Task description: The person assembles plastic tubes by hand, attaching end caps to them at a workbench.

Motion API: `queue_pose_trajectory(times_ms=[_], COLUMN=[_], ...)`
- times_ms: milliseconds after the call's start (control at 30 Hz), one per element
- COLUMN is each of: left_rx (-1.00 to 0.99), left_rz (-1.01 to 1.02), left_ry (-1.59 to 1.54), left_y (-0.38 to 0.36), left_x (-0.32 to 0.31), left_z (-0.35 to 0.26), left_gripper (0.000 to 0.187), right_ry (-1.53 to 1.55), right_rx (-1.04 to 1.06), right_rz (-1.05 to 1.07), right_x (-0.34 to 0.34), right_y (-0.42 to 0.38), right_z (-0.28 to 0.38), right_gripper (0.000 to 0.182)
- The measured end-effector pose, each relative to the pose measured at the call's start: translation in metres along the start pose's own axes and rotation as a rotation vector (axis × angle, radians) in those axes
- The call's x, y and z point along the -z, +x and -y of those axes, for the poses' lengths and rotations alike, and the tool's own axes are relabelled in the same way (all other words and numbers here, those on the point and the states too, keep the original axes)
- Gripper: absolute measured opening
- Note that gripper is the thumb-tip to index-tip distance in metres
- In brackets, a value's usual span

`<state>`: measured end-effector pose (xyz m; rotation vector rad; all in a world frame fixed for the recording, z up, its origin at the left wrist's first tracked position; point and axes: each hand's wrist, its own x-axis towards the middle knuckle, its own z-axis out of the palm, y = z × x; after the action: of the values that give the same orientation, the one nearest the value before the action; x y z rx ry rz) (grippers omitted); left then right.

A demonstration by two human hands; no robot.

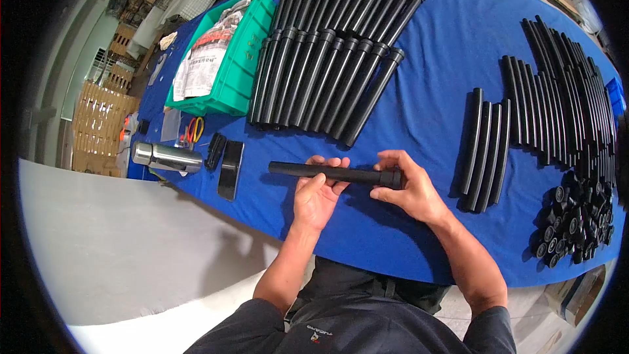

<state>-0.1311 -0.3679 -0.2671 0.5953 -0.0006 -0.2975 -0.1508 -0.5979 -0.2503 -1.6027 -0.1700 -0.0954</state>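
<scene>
A black tube [354, 174] with a wider cap at its right end lies level above the blue cloth, near the table's front edge. My left hand [317, 198] holds it near the middle, thumb on top and fingers behind. Around the capped end my right hand [414, 189] is closed, with thumb and fingers on the cap. Beyond my hands, capped black tubes [314, 85] lie side by side in two rows. Thinner uncapped black tubes [488, 151] are at the right, and a heap of loose black caps [570, 223] sits at the front right.
A green crate [244, 59] with newspaper stands at the back left. Nearer are a steel flask [167, 157], a dark phone [230, 170], a black object [215, 151] and orange-handled scissors [194, 129]. Blue cloth [432, 111] covers the table; its front edge borders my body.
</scene>
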Motion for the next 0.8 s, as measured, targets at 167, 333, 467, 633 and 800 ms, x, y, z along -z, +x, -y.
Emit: queue_pose_trajectory(times_ms=[167,333,467,633,800], left_rx=[-0.015,-0.014,0.001,0.009,0.020], left_rz=[0.008,0.013,0.029,0.014,0.028], left_ry=[-0.040,-0.033,-0.040,-0.049,0.035], left_y=[-0.001,-0.001,-0.002,-0.002,0.000], left_x=[0.001,0.002,0.007,0.005,-0.003], left_z=[0.002,0.003,0.004,0.003,0.006], left_gripper=[0.028,0.029,0.028,0.028,0.029], right_ry=[0.050,0.082,0.126,0.133,-0.035], right_rx=[-0.277,-0.268,-0.287,-0.332,-0.112], right_rz=[0.215,0.174,0.218,0.208,0.194], right_x=[0.012,0.006,0.009,0.007,0.006], right_y=[-0.001,-0.003,0.000,-0.002,-0.002], right_z=[0.004,0.004,0.006,0.009,-0.001], right_gripper=[0.041,0.036,0.033,0.032,0.059])
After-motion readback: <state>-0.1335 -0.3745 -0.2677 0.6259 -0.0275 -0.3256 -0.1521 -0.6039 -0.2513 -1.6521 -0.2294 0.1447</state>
